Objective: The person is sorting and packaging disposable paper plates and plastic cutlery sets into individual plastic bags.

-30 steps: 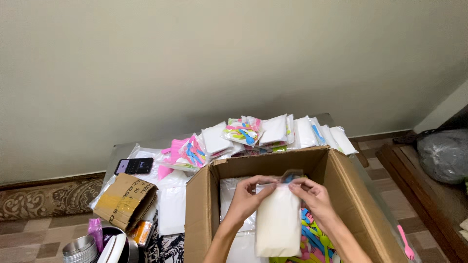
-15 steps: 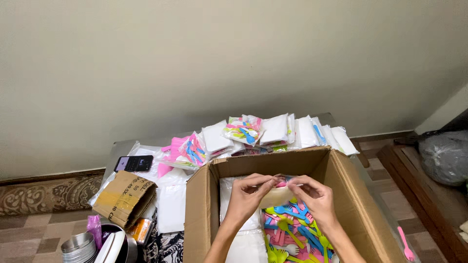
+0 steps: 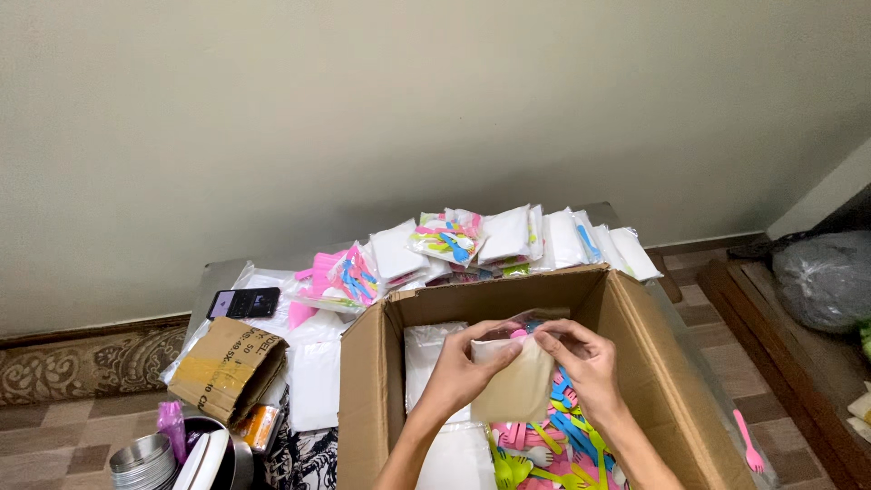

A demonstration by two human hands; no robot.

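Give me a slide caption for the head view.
Both hands hold a small plastic pouch over an open cardboard box.

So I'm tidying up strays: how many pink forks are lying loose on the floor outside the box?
1. A single pink fork lies on the floor right of the cardboard box. The box may hide others.

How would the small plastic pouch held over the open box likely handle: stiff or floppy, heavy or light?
Probably floppy: the pouch hangs limp below both hands, left hand and right hand. Likely light, since fingertips alone pinch its top edge. The glossy film may be slippery.
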